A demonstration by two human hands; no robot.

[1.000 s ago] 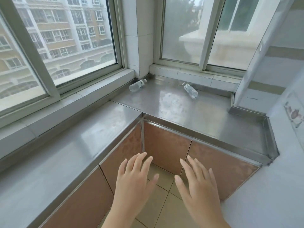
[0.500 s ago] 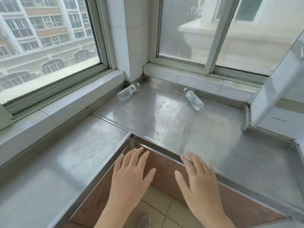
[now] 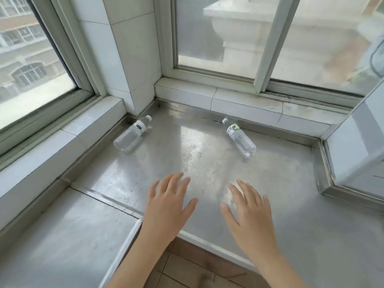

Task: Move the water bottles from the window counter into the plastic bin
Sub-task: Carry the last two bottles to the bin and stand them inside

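Water bottles: two, one with a dark label (image 3: pixel 131 133) and one with a green label (image 3: pixel 239 137)
Hands: two, left (image 3: pixel 166 206) and right (image 3: pixel 250 214)
Windows: two

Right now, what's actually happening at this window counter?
A person is reaching both bare hands out over a steel counter in a window corner. The left hand and right hand are open with fingers spread, holding nothing. Two water bottles lie on their sides near the back: the left bottle by the corner pillar, the right bottle below the window sill. Neither is touched yet, and no plastic bin is in view.
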